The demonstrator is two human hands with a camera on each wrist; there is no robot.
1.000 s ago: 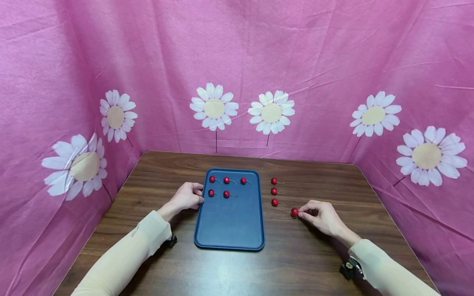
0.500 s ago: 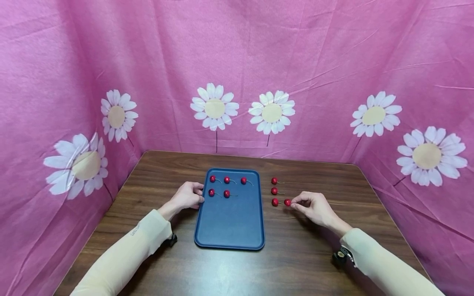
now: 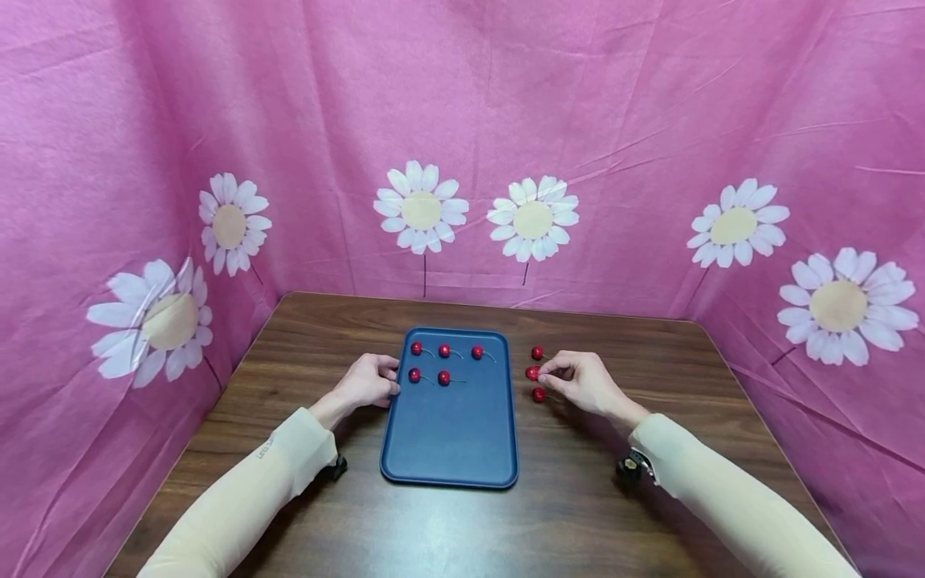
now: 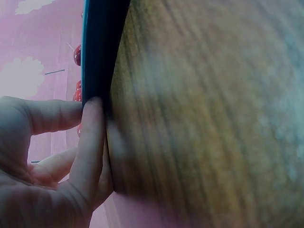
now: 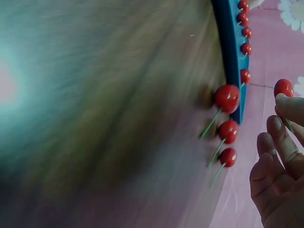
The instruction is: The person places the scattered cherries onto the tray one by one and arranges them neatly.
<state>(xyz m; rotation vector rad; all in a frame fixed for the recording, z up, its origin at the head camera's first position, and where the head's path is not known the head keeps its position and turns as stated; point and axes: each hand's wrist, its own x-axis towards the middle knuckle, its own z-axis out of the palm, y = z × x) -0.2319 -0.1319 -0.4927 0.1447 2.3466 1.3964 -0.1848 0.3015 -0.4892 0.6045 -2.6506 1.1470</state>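
Note:
Five red cherries with stems lie on a blue tray (image 3: 448, 433), such as the near middle one (image 3: 444, 378). My left hand (image 3: 368, 380) touches the tray's left rim, its fingers fairly straight in the left wrist view. My right hand (image 3: 587, 385) pinches a cherry (image 5: 283, 88) between thumb and finger, held up beside the tray's right edge. Three cherries lie in a column on the table there: a far one (image 3: 537, 352), a near one (image 3: 538, 394), and a middle one mostly hidden behind the held cherry in the head view.
A brown wooden table (image 3: 614, 498) carries the tray. Around its back and sides hangs a pink cloth (image 3: 462, 96) with large white daisies.
My right hand has moved left and farther back with the pinched cherry, from the right of the column to above its middle. My left hand and the tray have stayed put.

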